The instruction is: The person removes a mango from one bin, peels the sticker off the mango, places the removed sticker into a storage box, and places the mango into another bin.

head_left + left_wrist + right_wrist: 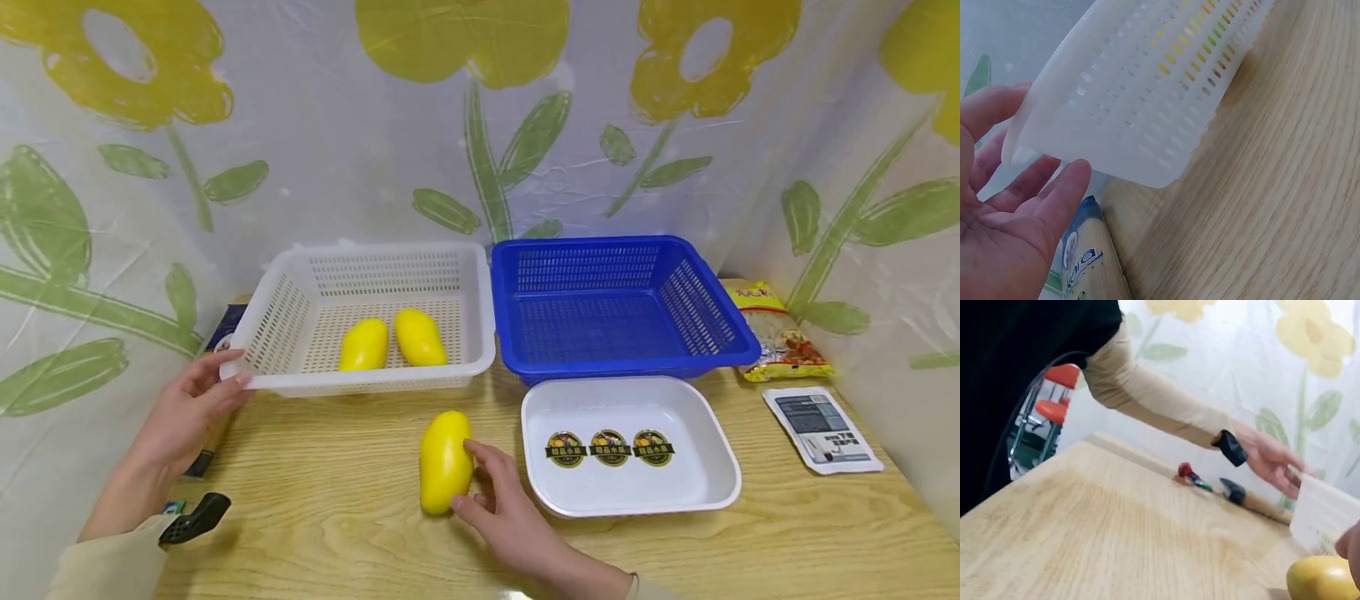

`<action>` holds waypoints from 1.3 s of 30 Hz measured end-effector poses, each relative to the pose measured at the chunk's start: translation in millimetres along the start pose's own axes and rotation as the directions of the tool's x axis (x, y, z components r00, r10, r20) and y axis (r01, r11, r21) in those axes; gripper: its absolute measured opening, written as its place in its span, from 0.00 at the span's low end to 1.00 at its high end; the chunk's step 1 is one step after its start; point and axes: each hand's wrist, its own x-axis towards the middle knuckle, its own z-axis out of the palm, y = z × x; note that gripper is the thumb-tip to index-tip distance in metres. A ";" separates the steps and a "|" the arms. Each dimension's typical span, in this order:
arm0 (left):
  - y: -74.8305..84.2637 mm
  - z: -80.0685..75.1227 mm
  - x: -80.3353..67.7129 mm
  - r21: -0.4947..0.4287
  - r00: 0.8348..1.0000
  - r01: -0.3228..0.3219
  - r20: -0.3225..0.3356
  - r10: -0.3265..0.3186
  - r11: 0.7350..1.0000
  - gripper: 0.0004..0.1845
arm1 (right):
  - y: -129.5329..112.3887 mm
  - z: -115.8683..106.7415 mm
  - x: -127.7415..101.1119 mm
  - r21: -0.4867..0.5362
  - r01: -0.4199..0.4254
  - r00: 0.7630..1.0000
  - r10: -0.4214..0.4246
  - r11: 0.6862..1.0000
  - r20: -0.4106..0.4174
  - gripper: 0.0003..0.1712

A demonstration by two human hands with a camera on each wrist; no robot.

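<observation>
A yellow mango [446,462] lies on the wooden table in front of the baskets. My right hand [510,517] is at its right side, with thumb and index fingertip at the fruit's edge and not wrapped round it. Two more mangoes, a left one [364,343] and a right one [420,337], lie inside the white basket [375,382]. At that basket's front left corner, my left hand [183,412] holds the rim; in the left wrist view the fingers [1063,194] sit on both sides of the rim. The right wrist view shows only part of the mango [1322,578].
A blue basket [630,367] stands right of the white one. Before it sits a white tray [630,496] with three round stickers. At the right lie a yellow snack bag [783,333] and a flat white packet [823,429]. A long package [1088,262] lies beneath my left hand.
</observation>
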 end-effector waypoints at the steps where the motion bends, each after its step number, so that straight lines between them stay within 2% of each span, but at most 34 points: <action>1: 0.2 0.1 0.1 -0.010 1.000 0.003 -0.007 -0.003 1.000 0.20 | 0.8 1.3 2.9 0.004 -0.005 1.000 0.005 1.000 -0.020 0.36; 5: 0.4 0.2 0.7 -0.062 1.000 0.005 -0.027 -0.006 0.998 0.20 | 2.7 4.7 13.4 -0.021 0.012 0.998 -0.013 1.000 -0.065 0.36; 12: -1.2 1.1 3.2 -0.129 1.000 -0.016 -0.014 0.015 0.992 0.21 | 4.0 7.1 24.4 -0.086 0.024 0.996 -0.031 0.996 -0.079 0.36; 20: -1.0 3.4 5.4 -0.133 1.000 -0.020 -0.007 0.020 0.991 0.20 | 2.3 8.5 26.8 -0.099 0.079 0.996 -0.084 0.992 -0.042 0.31; 24: 0.6 3.1 5.7 -0.121 1.000 -0.005 -0.011 0.003 0.993 0.20 | 0.6 10.0 27.1 -0.099 0.049 0.998 -0.052 0.994 -0.037 0.30; 28: 1.7 3.3 5.4 -0.113 1.000 0.009 -0.018 -0.011 0.994 0.20 | -0.7 12.3 26.3 -0.126 0.024 0.999 -0.029 0.992 -0.035 0.29; 35: 1.4 2.6 3.5 -0.131 1.000 0.023 -0.017 -0.025 0.991 0.20 | -1.8 14.1 21.2 -0.205 0.080 0.996 -0.086 0.976 -0.020 0.28; 39: 0.1 1.8 1.4 -0.128 1.000 0.018 -0.021 -0.021 0.992 0.21 | -5.7 11.3 14.5 -0.158 0.089 0.996 -0.087 0.983 0.020 0.28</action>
